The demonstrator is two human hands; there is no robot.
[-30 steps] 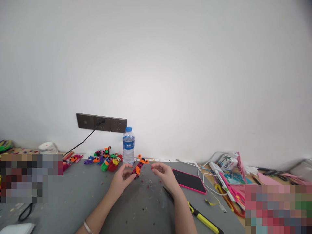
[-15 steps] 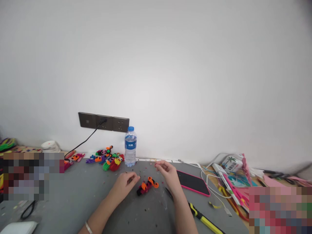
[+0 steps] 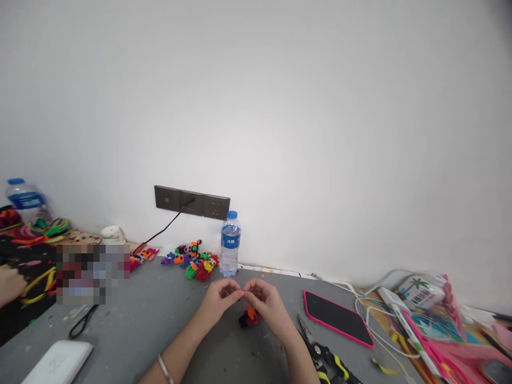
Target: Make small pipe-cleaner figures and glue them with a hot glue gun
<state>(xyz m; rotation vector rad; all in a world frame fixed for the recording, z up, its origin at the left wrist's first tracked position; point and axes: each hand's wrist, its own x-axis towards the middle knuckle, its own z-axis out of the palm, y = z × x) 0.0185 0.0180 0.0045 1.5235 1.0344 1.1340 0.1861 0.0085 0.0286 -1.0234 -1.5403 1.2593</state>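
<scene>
Two grips, left hand (image 3: 221,300) + right hand (image 3: 265,302), met fingertip-to-fingertip | couldn't tell how closed or on what | pipe-cleaner figure (image 3: 251,319) lay just below, nearer right hand | long axis kinda half-hidden

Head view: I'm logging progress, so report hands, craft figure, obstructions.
Left hand and right hand: fingertips meeting, anything held too small to tell. Fuzzy craft figure partly hidden by right hand. Pliers beside right forearm.

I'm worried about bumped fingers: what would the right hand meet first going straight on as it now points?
Probably the left hand; the right hand points toward it and their tips look close, though depth leaves actual contact unclear.
</scene>
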